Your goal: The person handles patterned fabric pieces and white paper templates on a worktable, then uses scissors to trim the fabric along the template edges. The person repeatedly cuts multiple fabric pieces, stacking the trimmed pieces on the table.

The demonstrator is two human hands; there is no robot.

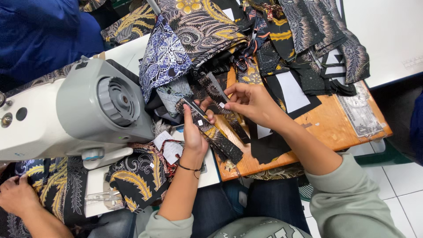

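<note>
Left hand (pixel 194 132) pinches a narrow patterned strip (pixel 211 132), thumb on top, holding it up above the wooden surface (pixel 326 125). Right hand (pixel 251 102) pinches what looks like a second strip (pixel 217 90) between thumb and fingertips, just beside the first, the two nearly meeting. Both are thin and floppy, so short grips near the ends seem wise, with edges matched before anything is pressed flat. A fabric pile (pixel 207 31) crowds in just behind, loose ends could snag. Sewing machine (pixel 79 110) sits to the left; another person's hand (pixel 17 196) rests on cloth at lower left, well apart.
</note>
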